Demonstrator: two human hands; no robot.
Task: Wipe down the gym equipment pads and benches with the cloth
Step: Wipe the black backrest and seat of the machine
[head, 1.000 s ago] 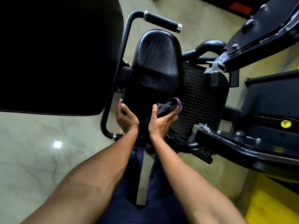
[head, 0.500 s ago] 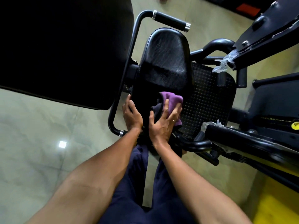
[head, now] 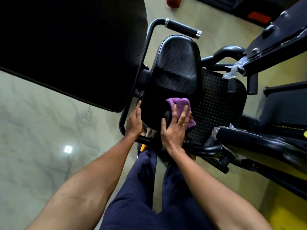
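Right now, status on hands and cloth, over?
Right hand flat, pressing purple cloth onto seat pad, near end. Left hand rests against pad's left edge. Nothing blocking.

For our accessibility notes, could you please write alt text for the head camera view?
The right hand presses a purple cloth against the near end of a black seat pad, while the left hand rests on its left edge. A studded black footplate lies to the right.

large pad (head: 71, 47) blocks left, frame bars (head: 265, 143) right
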